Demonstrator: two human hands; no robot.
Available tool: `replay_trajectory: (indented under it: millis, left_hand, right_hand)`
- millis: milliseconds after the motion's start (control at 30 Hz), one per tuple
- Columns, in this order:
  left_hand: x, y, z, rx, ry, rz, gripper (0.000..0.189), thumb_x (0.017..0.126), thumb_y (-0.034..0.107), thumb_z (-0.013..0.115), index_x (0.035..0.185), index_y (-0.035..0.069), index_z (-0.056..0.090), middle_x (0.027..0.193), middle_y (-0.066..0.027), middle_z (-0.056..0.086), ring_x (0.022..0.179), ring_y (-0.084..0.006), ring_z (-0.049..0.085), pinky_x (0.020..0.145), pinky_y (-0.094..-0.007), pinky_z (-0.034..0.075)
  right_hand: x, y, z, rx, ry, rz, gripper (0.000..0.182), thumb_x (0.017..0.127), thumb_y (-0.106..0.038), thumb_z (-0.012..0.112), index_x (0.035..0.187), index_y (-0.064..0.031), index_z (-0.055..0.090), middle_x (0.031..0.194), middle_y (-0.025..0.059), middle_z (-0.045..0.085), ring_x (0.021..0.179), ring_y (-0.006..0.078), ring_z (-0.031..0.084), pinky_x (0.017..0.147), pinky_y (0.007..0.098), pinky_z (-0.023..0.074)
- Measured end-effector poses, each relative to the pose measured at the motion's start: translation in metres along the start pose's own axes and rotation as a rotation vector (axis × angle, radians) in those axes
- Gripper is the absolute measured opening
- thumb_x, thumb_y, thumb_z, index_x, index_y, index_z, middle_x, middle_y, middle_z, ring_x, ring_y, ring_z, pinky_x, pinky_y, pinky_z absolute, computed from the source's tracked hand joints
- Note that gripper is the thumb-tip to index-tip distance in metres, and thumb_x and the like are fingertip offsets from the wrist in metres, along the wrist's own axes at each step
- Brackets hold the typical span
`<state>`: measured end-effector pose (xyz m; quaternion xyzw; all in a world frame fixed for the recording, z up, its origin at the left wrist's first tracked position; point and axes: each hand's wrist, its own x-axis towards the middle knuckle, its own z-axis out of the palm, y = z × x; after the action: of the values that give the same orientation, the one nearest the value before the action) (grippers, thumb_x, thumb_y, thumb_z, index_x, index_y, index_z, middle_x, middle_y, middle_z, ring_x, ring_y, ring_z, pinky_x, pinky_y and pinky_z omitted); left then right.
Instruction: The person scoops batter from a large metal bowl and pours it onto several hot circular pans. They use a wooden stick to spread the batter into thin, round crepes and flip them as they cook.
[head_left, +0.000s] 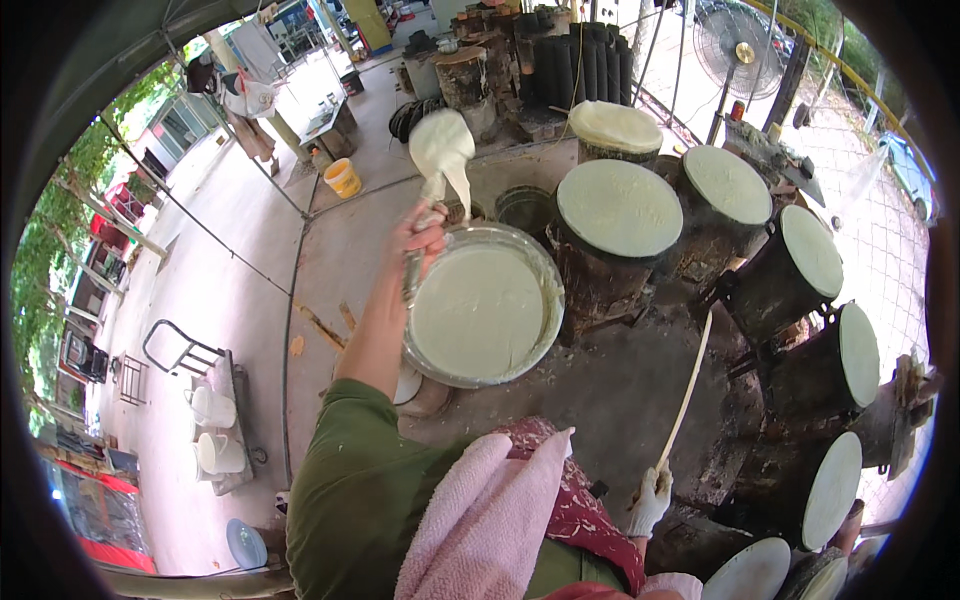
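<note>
My bare left hand (424, 236) grips the handle of a batter-coated tool (441, 146), a ladle or paddle; the coating hides which. A pale strand hangs from its wide end toward a round metal basin (551, 281). Thick whitish batter (480, 311) fills much of that basin, just right of my left forearm. In a white work glove, my right hand (651, 499) holds a long thin stick (688, 390) that points up and away toward the stoves. Beyond it stand dark round stoves, their tops pale discs, such as the near-left top (619, 208) and another (727, 184).
More pale-topped stoves (859, 355) curve down my right side. A stack of pale thin sheets (615, 126) sits behind. Black cylinders (596, 64), a standing fan (739, 52) and a yellow bucket (343, 178) are farther back. A cart (229, 420) carries white pails at left.
</note>
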<state>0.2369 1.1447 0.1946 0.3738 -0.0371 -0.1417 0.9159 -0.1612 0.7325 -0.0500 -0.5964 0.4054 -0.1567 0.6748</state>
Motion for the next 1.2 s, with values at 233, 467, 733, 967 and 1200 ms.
replay_trajectory:
  millis: [233, 467, 733, 967, 1200]
  left_hand:
    - [0.036, 0.024, 0.025, 0.240, -0.037, -0.047, 0.032, 0.103, 0.034, 0.050, 0.099, 0.002, 0.053, 0.056, 0.0081, 0.037, 0.040, -0.0024, 0.031, 0.046, -0.0222, 0.028]
    - [0.034, -0.025, 0.017, 0.138, 0.086, -0.237, 0.028, 0.105, 0.025, 0.045, 0.104, -0.002, 0.051, 0.062, 0.0071, 0.041, 0.041, -0.0015, 0.031, 0.048, -0.0216, 0.028]
    - [0.032, 0.014, 0.053, -0.364, -0.152, -0.261, 0.030, 0.105, 0.020, 0.045, 0.112, -0.009, 0.046, 0.068, 0.0060, 0.045, 0.036, 0.0035, 0.035, 0.039, -0.0172, 0.019]
    - [0.047, 0.071, 0.089, -0.614, -0.391, -0.390, 0.044, 0.108, 0.027, 0.031, 0.121, -0.014, 0.035, 0.076, -0.0014, 0.042, 0.042, -0.0074, 0.047, 0.045, -0.0248, 0.026]
    - [0.045, 0.060, 0.039, -0.061, -0.031, -0.120, 0.026, 0.102, 0.018, 0.051, 0.104, -0.008, 0.048, 0.066, 0.0050, 0.042, 0.041, 0.0012, 0.036, 0.042, -0.0187, 0.024]
  right_hand:
    - [0.026, 0.027, 0.022, 0.014, 0.042, 0.042, 0.044, 0.095, -0.011, 0.064, 0.138, -0.0074, 0.055, 0.089, -0.0054, 0.056, 0.059, 0.0013, 0.042, 0.050, 0.0182, 0.0356]
    - [0.041, 0.013, 0.034, -0.062, 0.061, 0.079, 0.047, 0.094, -0.006, 0.064, 0.138, 0.0023, 0.052, 0.116, 0.0034, 0.061, 0.100, 0.0103, 0.056, 0.091, 0.0233, 0.0439]
    - [0.056, 0.085, 0.001, 0.033, 0.132, -0.017, 0.049, 0.091, -0.004, 0.067, 0.137, 0.0019, 0.052, 0.114, 0.0027, 0.061, 0.097, 0.0096, 0.055, 0.089, 0.0225, 0.0433]
    - [0.044, 0.058, 0.017, -0.013, 0.118, 0.020, 0.048, 0.092, -0.006, 0.067, 0.137, 0.0021, 0.052, 0.117, 0.0046, 0.062, 0.100, 0.0106, 0.055, 0.089, 0.0231, 0.0432]
    - [0.069, 0.081, 0.017, -0.042, 0.078, 0.003, 0.048, 0.093, -0.007, 0.065, 0.138, 0.0025, 0.052, 0.119, 0.0058, 0.062, 0.102, 0.0114, 0.056, 0.091, 0.0236, 0.0428]
